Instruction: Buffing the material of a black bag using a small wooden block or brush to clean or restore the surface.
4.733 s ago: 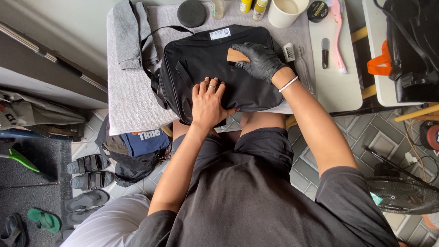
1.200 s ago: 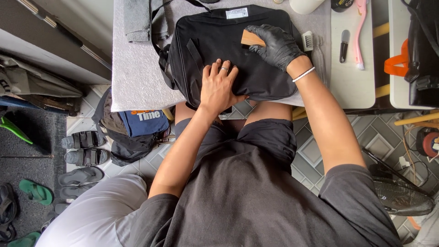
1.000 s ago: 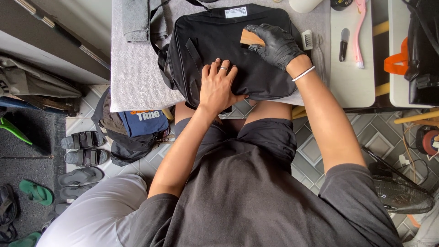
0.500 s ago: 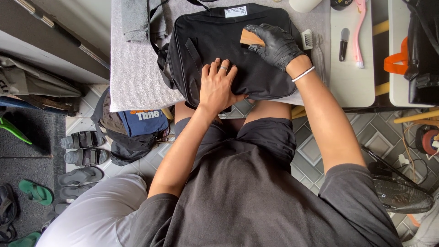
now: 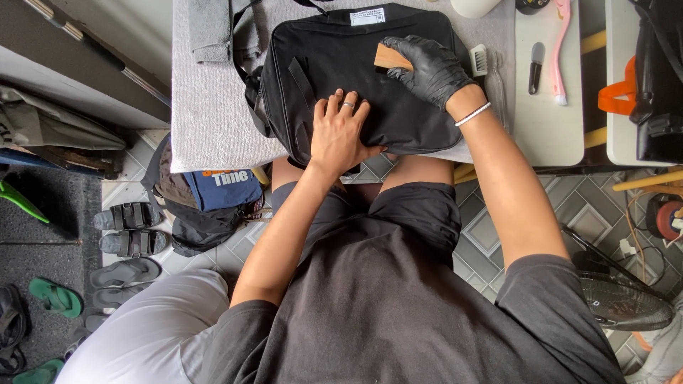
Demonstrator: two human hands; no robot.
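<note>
Black bag (image 5: 334, 67) hangs off the near table edge (image 5: 213, 142), left hand (image 5: 340, 131) flat and spread on it, gloved right hand (image 5: 429, 67) clamped on a wooden brush (image 5: 391, 57), so a hard stroke could drag it off.

One black bag (image 5: 356, 78) is lying on the worktop (image 5: 206, 121). One wooden-backed brush (image 5: 391, 57) is resting on it. Two hands are showing: one bare left (image 5: 340, 135), one black-gloved right (image 5: 430, 67). One grey cloth (image 5: 210, 28) is lying folded. One pink brush (image 5: 560, 43) and one small dark tool (image 5: 535, 67) are lying alongside. Two grey sandals (image 5: 128, 227) are sitting on the floor.
</note>
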